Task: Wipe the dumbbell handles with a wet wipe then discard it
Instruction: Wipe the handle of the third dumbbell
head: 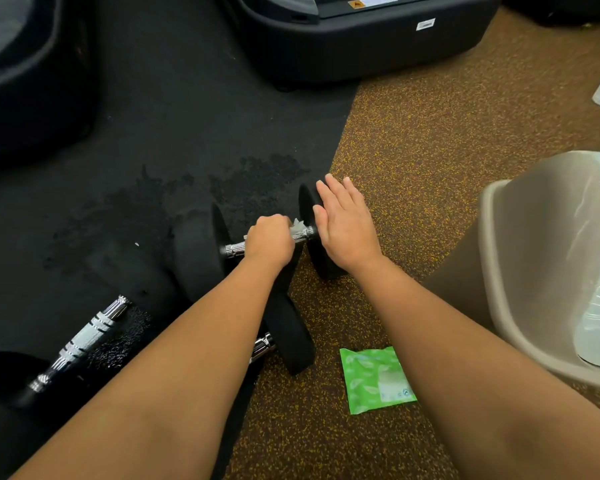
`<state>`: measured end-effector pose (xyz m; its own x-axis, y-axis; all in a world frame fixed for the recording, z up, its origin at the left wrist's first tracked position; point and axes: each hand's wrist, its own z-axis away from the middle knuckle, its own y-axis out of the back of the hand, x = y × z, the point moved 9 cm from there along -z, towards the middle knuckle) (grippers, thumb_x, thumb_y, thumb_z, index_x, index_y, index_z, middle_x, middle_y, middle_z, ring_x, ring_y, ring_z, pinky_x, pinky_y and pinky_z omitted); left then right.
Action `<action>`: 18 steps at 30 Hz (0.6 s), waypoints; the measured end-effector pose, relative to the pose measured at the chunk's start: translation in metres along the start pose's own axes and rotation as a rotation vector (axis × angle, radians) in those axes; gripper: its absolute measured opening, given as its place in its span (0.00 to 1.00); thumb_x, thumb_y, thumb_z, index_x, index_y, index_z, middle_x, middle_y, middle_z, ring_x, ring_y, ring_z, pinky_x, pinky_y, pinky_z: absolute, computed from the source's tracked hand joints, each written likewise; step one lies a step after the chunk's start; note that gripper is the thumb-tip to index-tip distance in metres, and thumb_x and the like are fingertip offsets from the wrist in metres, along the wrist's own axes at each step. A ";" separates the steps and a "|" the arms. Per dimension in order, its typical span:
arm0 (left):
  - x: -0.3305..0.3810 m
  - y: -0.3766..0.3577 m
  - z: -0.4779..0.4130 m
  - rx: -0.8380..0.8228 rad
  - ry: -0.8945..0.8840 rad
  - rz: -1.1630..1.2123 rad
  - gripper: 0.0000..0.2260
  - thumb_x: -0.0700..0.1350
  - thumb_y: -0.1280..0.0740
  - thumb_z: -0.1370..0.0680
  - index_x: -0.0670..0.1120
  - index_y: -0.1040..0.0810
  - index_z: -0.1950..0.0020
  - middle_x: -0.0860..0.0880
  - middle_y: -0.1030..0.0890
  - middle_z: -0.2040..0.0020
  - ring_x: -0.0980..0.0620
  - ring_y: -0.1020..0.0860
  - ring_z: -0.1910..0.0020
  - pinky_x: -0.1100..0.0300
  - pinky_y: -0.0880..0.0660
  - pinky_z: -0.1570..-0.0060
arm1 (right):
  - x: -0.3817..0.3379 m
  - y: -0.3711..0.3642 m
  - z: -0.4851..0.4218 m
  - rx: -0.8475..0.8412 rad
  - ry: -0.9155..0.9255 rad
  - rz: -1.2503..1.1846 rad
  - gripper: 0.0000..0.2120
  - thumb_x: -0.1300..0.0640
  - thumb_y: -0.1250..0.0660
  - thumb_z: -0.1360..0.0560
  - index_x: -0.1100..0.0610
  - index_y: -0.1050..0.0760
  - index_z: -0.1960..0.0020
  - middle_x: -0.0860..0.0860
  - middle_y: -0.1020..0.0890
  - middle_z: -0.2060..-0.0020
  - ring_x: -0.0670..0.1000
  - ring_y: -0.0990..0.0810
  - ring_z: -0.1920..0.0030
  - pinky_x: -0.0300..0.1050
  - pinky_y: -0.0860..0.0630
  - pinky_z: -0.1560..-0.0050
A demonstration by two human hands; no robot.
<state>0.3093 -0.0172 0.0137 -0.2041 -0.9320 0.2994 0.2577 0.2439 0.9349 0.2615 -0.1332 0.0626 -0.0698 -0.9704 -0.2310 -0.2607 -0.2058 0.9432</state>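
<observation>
Your left hand [269, 239] was clenched around a white wet wipe [298, 226] on the chrome knurled handle [236, 249] of the black-plated dumbbell, evidently to scrub it. Your right hand [343, 225], open and flat, pressed the far black plate [321, 258], seemingly to stop rolling; the beige plastic bin [520, 258] waited beyond.

Two bare forearms enter from the lower edge of the frame, one lower left, one lower right. No sleeve, watch, band or ring shows on either. The left hand [269, 239] and right hand [343, 223] are ungloved; nails short and unpainted where visible.
</observation>
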 end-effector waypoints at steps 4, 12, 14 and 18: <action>0.011 -0.005 -0.005 -0.078 -0.023 -0.015 0.13 0.40 0.38 0.23 0.48 0.22 0.40 0.42 0.21 0.45 0.40 0.23 0.46 0.50 0.25 0.49 | -0.001 0.001 0.000 0.006 0.007 0.006 0.27 0.48 0.56 0.21 0.61 0.33 0.29 0.58 0.30 0.30 0.59 0.36 0.28 0.52 0.42 0.25; 0.004 -0.006 0.013 0.056 -0.198 0.113 0.19 0.35 0.36 0.24 0.48 0.24 0.35 0.48 0.23 0.37 0.47 0.26 0.38 0.51 0.28 0.38 | -0.004 0.008 0.002 0.030 0.020 0.005 0.28 0.48 0.57 0.21 0.61 0.34 0.29 0.57 0.31 0.29 0.58 0.37 0.27 0.49 0.46 0.26; -0.007 -0.001 0.015 0.107 -0.161 0.086 0.18 0.37 0.37 0.24 0.47 0.24 0.35 0.48 0.23 0.37 0.46 0.26 0.38 0.51 0.29 0.38 | -0.002 0.005 0.002 0.020 0.014 0.008 0.29 0.47 0.58 0.21 0.60 0.36 0.28 0.56 0.33 0.28 0.57 0.39 0.26 0.48 0.48 0.25; -0.013 0.003 0.008 0.059 0.027 0.034 0.15 0.41 0.38 0.24 0.48 0.22 0.38 0.44 0.20 0.45 0.42 0.23 0.46 0.51 0.26 0.47 | -0.001 0.003 0.001 0.022 0.005 0.004 0.29 0.47 0.59 0.21 0.60 0.36 0.28 0.56 0.33 0.28 0.58 0.39 0.26 0.50 0.46 0.25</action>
<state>0.3054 -0.0021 0.0139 -0.1706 -0.9297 0.3266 0.2080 0.2900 0.9342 0.2602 -0.1325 0.0659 -0.0665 -0.9718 -0.2262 -0.2816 -0.1992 0.9386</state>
